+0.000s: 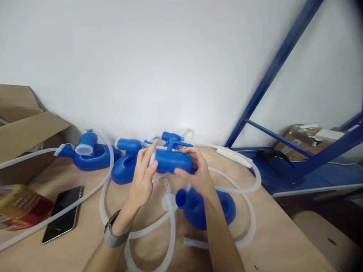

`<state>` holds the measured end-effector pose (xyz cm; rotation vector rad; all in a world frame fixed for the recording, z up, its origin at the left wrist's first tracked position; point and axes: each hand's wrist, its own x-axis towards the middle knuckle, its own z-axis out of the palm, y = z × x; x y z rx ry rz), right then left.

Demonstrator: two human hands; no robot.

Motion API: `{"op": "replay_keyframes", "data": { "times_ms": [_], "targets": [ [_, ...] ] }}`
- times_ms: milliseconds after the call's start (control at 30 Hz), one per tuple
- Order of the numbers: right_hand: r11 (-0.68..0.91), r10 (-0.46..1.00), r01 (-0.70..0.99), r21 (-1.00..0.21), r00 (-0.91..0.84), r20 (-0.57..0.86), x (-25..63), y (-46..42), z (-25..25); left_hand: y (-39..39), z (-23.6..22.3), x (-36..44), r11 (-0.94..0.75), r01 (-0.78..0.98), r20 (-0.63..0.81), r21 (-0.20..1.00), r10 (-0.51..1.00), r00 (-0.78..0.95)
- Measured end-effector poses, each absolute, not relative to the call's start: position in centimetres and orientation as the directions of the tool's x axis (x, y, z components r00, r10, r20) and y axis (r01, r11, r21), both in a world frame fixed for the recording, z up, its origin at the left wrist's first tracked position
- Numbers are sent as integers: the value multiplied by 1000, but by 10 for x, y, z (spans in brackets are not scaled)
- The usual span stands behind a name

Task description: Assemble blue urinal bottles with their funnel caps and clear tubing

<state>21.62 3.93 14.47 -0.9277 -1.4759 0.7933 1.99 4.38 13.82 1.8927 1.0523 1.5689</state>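
Note:
Over the table, both hands hold a blue plastic cup-shaped piece [172, 161], lying sideways, with a white rim at its left end and a small blue arm on top. My right hand [197, 170] grips its rounded right end between thumb and fingers. At the rim end, my left hand [144, 175] has its thumb against the white edge and its fingers raised along the far side. Just below lies a blue urinal bottle [195, 211] with its neck open, partly covered by my right forearm. A clear hose [172, 238] with a round cap [169, 202] rests beside it.
More blue urinal bottles [93, 160] with hoses stand along the wall. On the left are a cardboard box [34, 132], a phone [64, 213] and a red-and-yellow package [22, 207]. A white power strip [234, 156] lies near the blue metal frame [263, 83]; a stool [323, 234] stands at right.

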Motion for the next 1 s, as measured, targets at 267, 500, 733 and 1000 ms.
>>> {"op": "replay_keyframes", "data": {
  "times_ms": [267, 500, 733, 1000],
  "targets": [
    [470, 883, 179, -865, -85, 462, 217, 41, 148, 41, 142, 25, -666, 235, 663, 708, 741, 103],
    [399, 917, 207, -893, -75, 393, 219, 36, 150, 43, 136, 27, -675, 286, 687, 681, 723, 69],
    [390, 921, 246, -888, -85, 381, 226, 36, 152, 47, 137, 25, -717, 309, 751, 625, 661, 15],
    [375, 927, 271, -887, -118, 356, 219, 30, 156, 41, 139, 33, -714, 229, 710, 662, 695, 112]
  ]
}}
